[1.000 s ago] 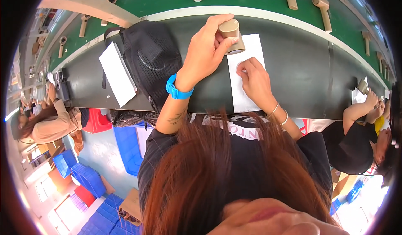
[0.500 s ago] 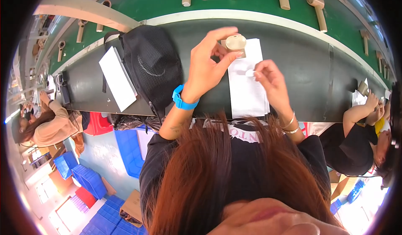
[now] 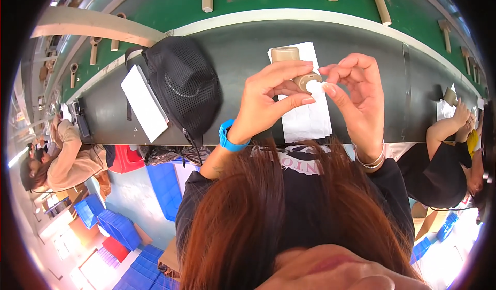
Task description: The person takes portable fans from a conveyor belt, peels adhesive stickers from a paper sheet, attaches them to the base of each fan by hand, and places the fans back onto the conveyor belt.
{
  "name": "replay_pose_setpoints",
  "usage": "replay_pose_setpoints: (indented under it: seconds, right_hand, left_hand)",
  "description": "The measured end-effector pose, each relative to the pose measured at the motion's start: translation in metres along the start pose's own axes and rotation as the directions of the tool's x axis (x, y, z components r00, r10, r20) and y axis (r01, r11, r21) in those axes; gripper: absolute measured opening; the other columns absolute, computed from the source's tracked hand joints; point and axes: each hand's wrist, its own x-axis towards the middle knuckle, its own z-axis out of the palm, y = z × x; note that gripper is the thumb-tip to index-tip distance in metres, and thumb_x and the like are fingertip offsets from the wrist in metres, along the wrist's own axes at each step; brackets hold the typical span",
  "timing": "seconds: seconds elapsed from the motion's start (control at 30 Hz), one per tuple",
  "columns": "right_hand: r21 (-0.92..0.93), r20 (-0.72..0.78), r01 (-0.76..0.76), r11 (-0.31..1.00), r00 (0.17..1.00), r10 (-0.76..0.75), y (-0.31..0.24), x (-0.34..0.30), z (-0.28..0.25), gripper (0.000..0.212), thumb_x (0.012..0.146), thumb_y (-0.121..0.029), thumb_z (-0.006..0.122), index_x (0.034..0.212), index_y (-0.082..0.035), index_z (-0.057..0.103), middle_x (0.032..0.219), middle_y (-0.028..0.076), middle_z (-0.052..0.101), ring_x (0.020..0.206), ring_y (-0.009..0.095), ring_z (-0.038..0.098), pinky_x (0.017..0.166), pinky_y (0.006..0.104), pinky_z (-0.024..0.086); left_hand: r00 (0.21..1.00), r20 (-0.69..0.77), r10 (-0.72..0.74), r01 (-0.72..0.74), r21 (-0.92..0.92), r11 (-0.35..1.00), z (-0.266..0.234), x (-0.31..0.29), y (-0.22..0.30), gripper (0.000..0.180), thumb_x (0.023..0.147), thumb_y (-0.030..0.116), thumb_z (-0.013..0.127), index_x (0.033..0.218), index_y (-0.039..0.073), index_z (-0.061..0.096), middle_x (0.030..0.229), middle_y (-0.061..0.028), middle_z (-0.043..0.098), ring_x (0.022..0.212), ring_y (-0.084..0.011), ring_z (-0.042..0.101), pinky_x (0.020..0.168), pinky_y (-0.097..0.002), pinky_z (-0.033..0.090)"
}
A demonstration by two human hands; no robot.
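My left hand [image 3: 263, 98] is closed around a beige device [image 3: 285, 54] with a rounded head and a short handle, shaped like a small hair dryer. Its handle end points toward my right hand [image 3: 362, 95]. Between the thumb and fingers of that hand is a small round white piece [image 3: 313, 86], perhaps a sticker, which lies against the handle's end. Below both hands, white sheets of paper [image 3: 306, 123] rest on the dark work surface [image 3: 372, 57]. My left fingers cover the middle of the device.
Left of the paper sit a black mesh backpack [image 3: 188, 83] and a white flat box or stack [image 3: 143, 104]. Beyond a pale rail [image 3: 289, 14], several similar beige devices [image 3: 380, 2] lie on a green belt [image 3: 235, 3]. A co-worker [image 3: 72, 153] is at the left, another [image 3: 439, 171] at the right.
My left hand has turned the device so its handle end faces right. My right hand has risen and brought the white piece against that end. The devices on the green belt have shifted left.
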Motion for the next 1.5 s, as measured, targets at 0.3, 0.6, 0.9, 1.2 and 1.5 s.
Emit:
replay_pose_setpoints:
  seconds: [0.3, 0.6, 0.9, 1.2, 1.5]
  right_hand:
    - [0.011, 0.021, -0.058, 0.998, 0.998, 0.057, 0.003, -0.002, -0.003, 0.036, 0.082, 0.007, 0.063, 0.108, -0.005, 0.042, 0.084, 0.004, 0.056, 0.099, 0.018, 0.057, 0.089, 0.0309, 0.045]
    - [-0.002, 0.017, -0.094, 0.996, 0.995, 0.094, 0.0, -0.003, -0.002, 0.035, 0.083, 0.007, 0.063, 0.108, -0.005, 0.041, 0.086, 0.004, 0.055, 0.1, 0.018, 0.056, 0.091, 0.0321, 0.045]
    - [-0.05, 0.012, -0.041, 0.998, 0.999, 0.042, 0.0, -0.002, -0.001, 0.033, 0.082, 0.008, 0.061, 0.106, -0.003, 0.042, 0.091, 0.004, 0.053, 0.091, 0.012, 0.059, 0.083, 0.0285, 0.049]
    - [-0.142, -0.015, -0.014, 0.99, 1.0, 0.012, 0.0, -0.003, 0.001, 0.033, 0.08, 0.007, 0.062, 0.104, -0.003, 0.042, 0.086, 0.005, 0.056, 0.087, 0.013, 0.061, 0.08, 0.0287, 0.05]
    - [-0.405, -0.028, 0.002, 0.914, 0.999, -0.015, -0.007, -0.011, -0.002, 0.036, 0.081, 0.005, 0.062, 0.109, -0.004, 0.043, 0.084, 0.005, 0.055, 0.088, 0.014, 0.058, 0.08, 0.0287, 0.044]
  left_hand:
    - [0.997, 0.053, -0.052, 0.053, -0.011, 0.999, 0.002, -0.002, 0.002, 0.045, 0.075, -0.01, 0.068, 0.118, -0.001, 0.06, 0.126, -0.0163, 0.054, 0.11, -0.0234, 0.057, 0.086, -0.0318, 0.055]
    - [0.997, 0.056, -0.062, 0.061, 0.008, 0.998, 0.001, -0.003, 0.001, 0.041, 0.077, -0.009, 0.067, 0.117, -0.001, 0.061, 0.125, -0.017, 0.054, 0.111, -0.0241, 0.057, 0.088, -0.0327, 0.054]
    - [0.996, 0.05, -0.077, 0.077, 0.004, 0.997, 0.002, -0.004, 0.003, 0.039, 0.078, -0.007, 0.067, 0.117, -0.003, 0.06, 0.125, -0.0173, 0.054, 0.111, -0.0246, 0.057, 0.088, -0.033, 0.054]
    - [0.996, 0.018, -0.092, 0.093, -0.095, 0.991, 0.008, -0.007, 0.002, 0.035, 0.081, -0.01, 0.063, 0.115, -0.004, 0.06, 0.122, -0.0174, 0.054, 0.11, -0.025, 0.057, 0.088, -0.035, 0.054]
    - [0.995, -0.067, -0.079, 0.068, -0.152, 0.986, 0.022, -0.007, -0.003, 0.03, 0.079, -0.009, 0.066, 0.108, -0.004, 0.063, 0.119, -0.0123, 0.056, 0.098, -0.0165, 0.062, 0.078, -0.0255, 0.056]
